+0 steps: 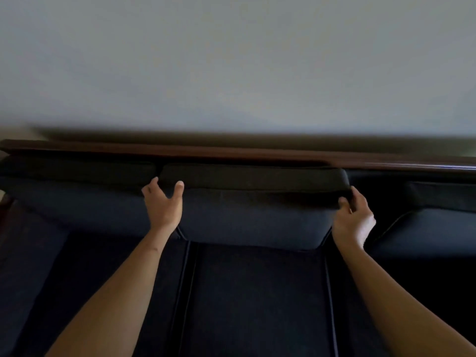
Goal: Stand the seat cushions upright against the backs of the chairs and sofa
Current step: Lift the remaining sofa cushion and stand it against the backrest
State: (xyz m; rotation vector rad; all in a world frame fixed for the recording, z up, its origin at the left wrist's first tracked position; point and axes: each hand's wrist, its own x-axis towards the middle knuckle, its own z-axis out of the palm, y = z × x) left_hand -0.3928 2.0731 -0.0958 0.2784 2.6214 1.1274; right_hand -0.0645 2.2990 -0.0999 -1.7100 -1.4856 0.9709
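Observation:
A dark navy middle cushion (255, 217) stands upright against the sofa's wooden back rail (231, 150), its black top edge facing up. My left hand (163, 202) rests at the cushion's upper left corner, fingers spread and apart, touching the top edge. My right hand (354, 215) is curled around the cushion's upper right corner, gripping it. A second cushion (77, 191) stands upright at the left beside it. Further right, a third cushion (425, 228) sits lower and tilted.
The bare sofa seat base (257, 300) with dark seams stretches below the cushions toward me. A plain pale wall (231, 60) rises behind the rail. The scene is dim.

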